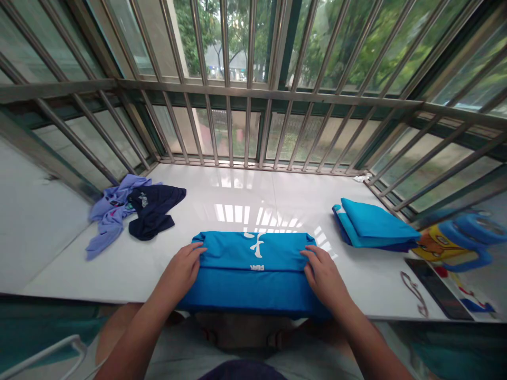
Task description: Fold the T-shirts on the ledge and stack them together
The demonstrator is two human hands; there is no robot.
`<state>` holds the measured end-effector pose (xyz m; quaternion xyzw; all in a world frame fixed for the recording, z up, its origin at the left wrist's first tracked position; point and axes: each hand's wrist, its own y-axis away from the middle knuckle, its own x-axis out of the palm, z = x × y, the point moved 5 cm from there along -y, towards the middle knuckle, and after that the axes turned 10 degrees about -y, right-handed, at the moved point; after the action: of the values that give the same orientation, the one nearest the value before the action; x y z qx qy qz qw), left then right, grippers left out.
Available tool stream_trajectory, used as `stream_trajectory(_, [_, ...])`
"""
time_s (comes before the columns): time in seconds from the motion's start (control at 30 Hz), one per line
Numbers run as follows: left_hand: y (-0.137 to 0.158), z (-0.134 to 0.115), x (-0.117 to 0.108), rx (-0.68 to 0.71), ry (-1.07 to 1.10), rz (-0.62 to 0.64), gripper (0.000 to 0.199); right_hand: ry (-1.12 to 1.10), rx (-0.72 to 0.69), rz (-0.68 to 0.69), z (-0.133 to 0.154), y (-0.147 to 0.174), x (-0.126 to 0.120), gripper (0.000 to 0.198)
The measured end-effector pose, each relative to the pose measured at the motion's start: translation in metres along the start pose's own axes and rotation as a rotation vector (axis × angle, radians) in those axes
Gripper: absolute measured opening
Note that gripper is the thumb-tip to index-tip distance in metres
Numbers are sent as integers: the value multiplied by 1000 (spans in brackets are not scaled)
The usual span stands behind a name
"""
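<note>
A bright blue T-shirt point(229, 290) with white print lies folded at the front edge of the white ledge, its lower part hanging slightly over. Its far part is turned over into a wide band, which shows a white mark and small white lettering. At the left end of this band, my left hand point(186, 266) has its fingertips closed on the cloth. My right hand point(322, 269) grips the right end in the same way, fingers bent onto the fabric. Both thumbs are partly hidden.
Crumpled lavender point(113, 219) and navy clothes point(156, 208) lie left. On the right are a stack of folded blue clothes point(376, 224), a blue-yellow cup point(455, 240), a dark phone point(438, 287) and a thin cord point(414, 293). Metal window bars point(269, 95) enclose the ledge point(245, 198).
</note>
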<state>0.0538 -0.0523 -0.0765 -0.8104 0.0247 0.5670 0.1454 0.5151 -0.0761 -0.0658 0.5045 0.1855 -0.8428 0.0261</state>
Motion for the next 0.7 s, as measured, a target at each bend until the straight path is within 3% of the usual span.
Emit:
stream_trajectory(0.13, [-33, -38, 18, 50, 8, 18, 48, -15, -5, 73, 26, -34, 24, 50])
stream_trajectory(0.23, [-42, -44, 46, -1, -36, 101, 56, 25, 58, 207, 25, -44, 52, 61])
stream_trajectory(0.33, [-42, -23, 53, -87, 21, 88, 58, 54, 90, 207, 9, -44, 57, 61])
stream_trajectory(0.5, [-49, 46, 14, -302, 121, -31, 49, 55, 209, 0, -46, -46, 21, 45])
stream_trajectory(0.6, [-64, 66, -2, -264, 154, 56, 45, 46, 303, 22, -77, -54, 9, 40])
stream_trajectory(0.7, [-84, 64, -2, -152, 234, 180, 50, 12, 315, 89, -89, -68, 9, 38])
